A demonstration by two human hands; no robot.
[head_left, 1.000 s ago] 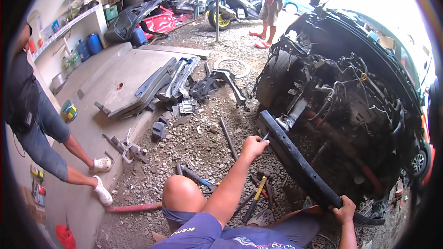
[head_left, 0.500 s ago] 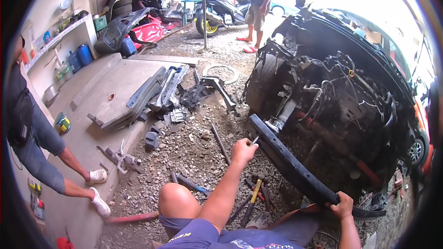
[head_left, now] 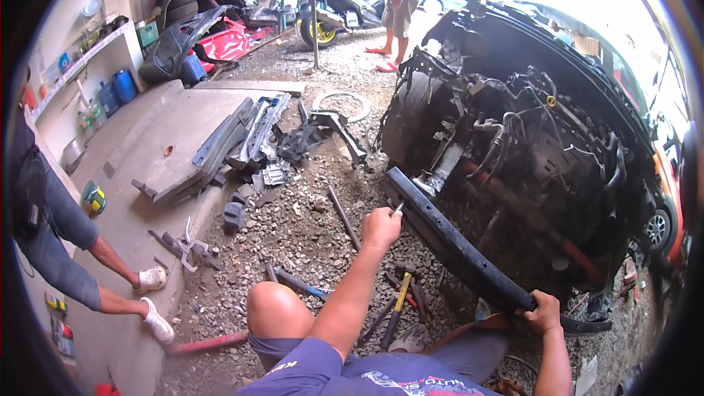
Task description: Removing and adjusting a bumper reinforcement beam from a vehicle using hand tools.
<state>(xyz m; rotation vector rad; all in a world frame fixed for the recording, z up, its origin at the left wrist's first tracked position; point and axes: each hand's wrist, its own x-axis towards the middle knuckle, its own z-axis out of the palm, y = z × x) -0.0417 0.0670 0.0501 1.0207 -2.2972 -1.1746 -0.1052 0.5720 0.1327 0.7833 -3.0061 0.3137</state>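
Note:
A long, dark bumper reinforcement bar (head_left: 462,246) slants across the front of the stripped car (head_left: 535,139). My right hand (head_left: 541,312) is closed around the bar near its lower right end. Beside the upper left end, my left hand (head_left: 381,227) is closed on a thin pointed tool (head_left: 398,208). Its light tip points up toward the bar's edge; whether they touch I cannot tell. The tool's exact kind is too small to make out, and the rest of it is hidden in my fist.
A yellow-and-black-handled hammer (head_left: 396,312) and other hand tools lie on gravel near my knees. A metal rod (head_left: 344,217) lies left of the bar. Removed body parts (head_left: 213,150) rest along the concrete ledge. One person (head_left: 55,205) stands left, another (head_left: 402,7) at the back.
The whole view has shifted slightly, so things appear a little higher and farther left. Both hands keep their holds, with little visible change relative to the bar.

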